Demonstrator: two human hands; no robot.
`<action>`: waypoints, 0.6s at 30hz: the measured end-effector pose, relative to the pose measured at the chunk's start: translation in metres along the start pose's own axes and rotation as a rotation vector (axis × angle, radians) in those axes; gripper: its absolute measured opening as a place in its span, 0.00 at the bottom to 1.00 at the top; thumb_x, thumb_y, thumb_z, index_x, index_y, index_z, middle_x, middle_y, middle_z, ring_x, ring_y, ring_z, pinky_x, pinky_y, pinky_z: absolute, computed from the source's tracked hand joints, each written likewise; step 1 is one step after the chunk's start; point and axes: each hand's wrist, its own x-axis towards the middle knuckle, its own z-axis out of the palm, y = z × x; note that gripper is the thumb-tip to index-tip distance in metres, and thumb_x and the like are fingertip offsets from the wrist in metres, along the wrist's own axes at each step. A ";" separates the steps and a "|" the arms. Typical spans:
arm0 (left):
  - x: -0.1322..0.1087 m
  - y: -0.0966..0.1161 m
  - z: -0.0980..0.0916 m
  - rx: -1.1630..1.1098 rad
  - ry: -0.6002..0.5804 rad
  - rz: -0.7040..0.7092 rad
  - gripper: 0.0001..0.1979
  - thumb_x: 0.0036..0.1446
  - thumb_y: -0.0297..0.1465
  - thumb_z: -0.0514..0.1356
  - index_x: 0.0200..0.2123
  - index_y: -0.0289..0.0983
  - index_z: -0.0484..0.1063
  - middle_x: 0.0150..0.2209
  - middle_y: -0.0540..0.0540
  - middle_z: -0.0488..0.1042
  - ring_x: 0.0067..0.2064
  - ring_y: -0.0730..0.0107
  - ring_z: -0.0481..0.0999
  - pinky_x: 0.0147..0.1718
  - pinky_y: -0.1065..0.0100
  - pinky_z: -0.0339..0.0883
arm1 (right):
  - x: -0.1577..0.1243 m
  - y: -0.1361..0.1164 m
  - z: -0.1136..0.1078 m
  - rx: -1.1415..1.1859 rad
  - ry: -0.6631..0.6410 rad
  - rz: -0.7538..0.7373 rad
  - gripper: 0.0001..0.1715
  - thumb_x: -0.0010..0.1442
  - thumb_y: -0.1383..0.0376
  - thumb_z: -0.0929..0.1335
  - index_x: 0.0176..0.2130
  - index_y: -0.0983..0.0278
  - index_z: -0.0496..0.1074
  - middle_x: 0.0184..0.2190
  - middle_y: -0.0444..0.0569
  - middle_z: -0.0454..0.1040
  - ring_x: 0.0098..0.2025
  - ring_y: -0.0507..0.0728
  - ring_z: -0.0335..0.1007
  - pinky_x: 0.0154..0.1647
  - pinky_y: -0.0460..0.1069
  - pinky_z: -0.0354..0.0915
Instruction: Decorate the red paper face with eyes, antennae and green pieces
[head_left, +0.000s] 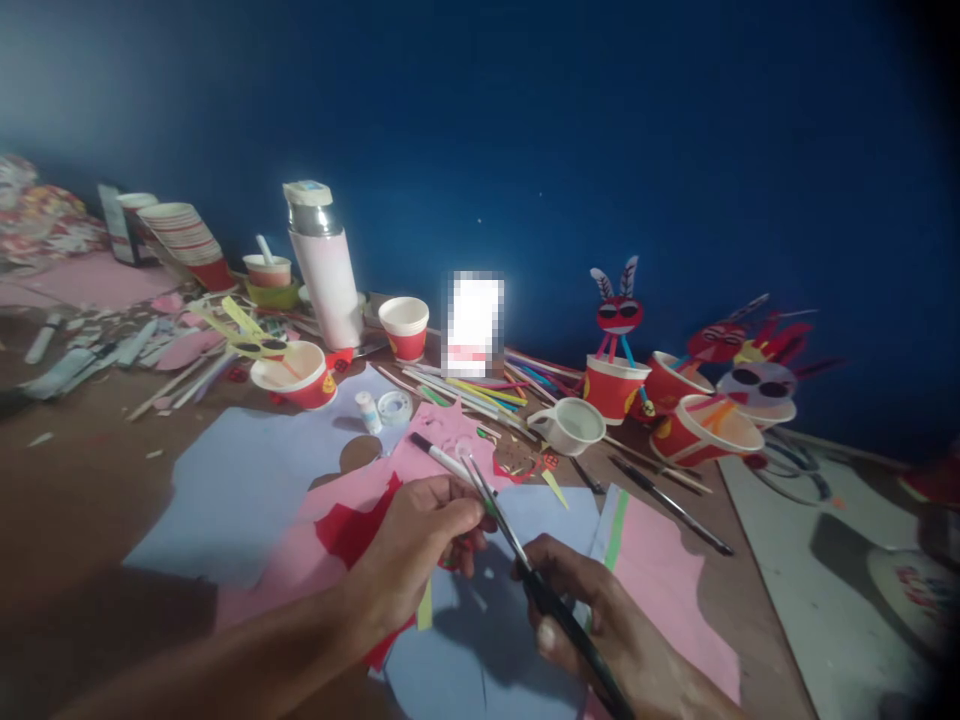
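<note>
Long black-handled scissors [556, 610], held in the right hand [589, 610], blades slanting up-left to the left hand [416, 530] (hands close together, red paper [352, 530] nearer the left).

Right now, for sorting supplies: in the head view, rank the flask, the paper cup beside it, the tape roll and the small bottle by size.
1. White flask
2. Red-and-white paper cup
3. Tape roll and small white bottle: too alike to rank.

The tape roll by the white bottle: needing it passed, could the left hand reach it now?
Probably yes. The left hand is close to the tape roll, with only flat pink paper and a white marker between, though it would likely release the red paper first.
</note>
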 end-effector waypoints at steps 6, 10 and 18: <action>0.005 -0.005 -0.005 -0.011 -0.040 0.009 0.06 0.44 0.31 0.58 0.23 0.33 0.70 0.19 0.49 0.70 0.19 0.74 0.67 0.19 0.71 0.58 | -0.002 0.002 0.001 0.029 0.014 0.012 0.19 0.54 0.51 0.68 0.37 0.63 0.64 0.24 0.39 0.59 0.27 0.51 0.50 0.27 0.46 0.50; 0.005 -0.007 -0.006 -0.168 -0.099 0.023 0.06 0.45 0.30 0.58 0.25 0.33 0.71 0.22 0.47 0.72 0.22 0.72 0.69 0.18 0.72 0.60 | -0.001 0.003 0.001 0.030 0.046 -0.003 0.21 0.53 0.49 0.68 0.35 0.63 0.64 0.24 0.39 0.57 0.27 0.51 0.50 0.26 0.46 0.49; 0.001 -0.012 -0.003 -0.071 -0.101 0.015 0.06 0.46 0.31 0.61 0.24 0.33 0.71 0.22 0.48 0.71 0.23 0.73 0.69 0.18 0.73 0.61 | -0.001 0.003 0.003 0.051 0.053 -0.014 0.23 0.53 0.47 0.68 0.37 0.63 0.64 0.24 0.39 0.57 0.27 0.51 0.50 0.26 0.46 0.49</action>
